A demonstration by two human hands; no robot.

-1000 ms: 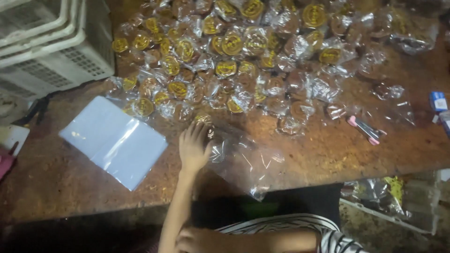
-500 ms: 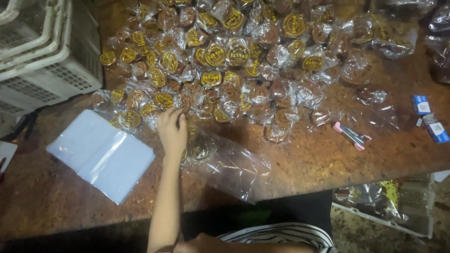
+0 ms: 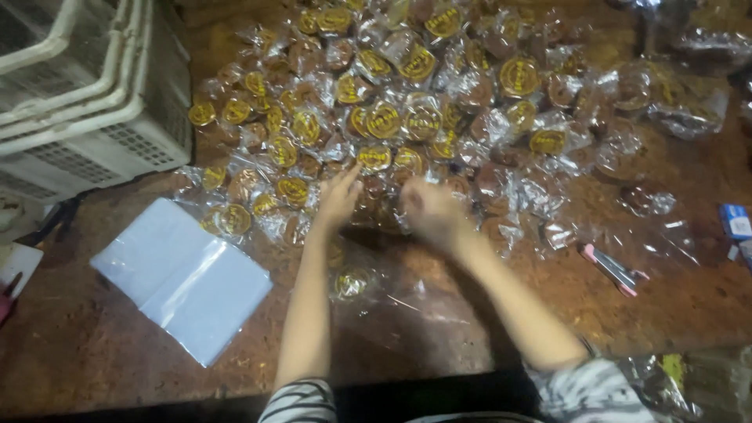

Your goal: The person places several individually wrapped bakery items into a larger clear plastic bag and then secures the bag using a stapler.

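A: Head view: both hands sit mid-frame on the near edge of the heap of wrapped cookies (image 3: 407, 117). Left hand (image 3: 338, 197) spread open, fingers on a packet; right hand (image 3: 429, 211) curled, whether it grasps one I cannot tell

B: A picking step, I judge. The clear bag (image 3: 384, 301) lies just below, one packet inside; next calls for a firm pinch
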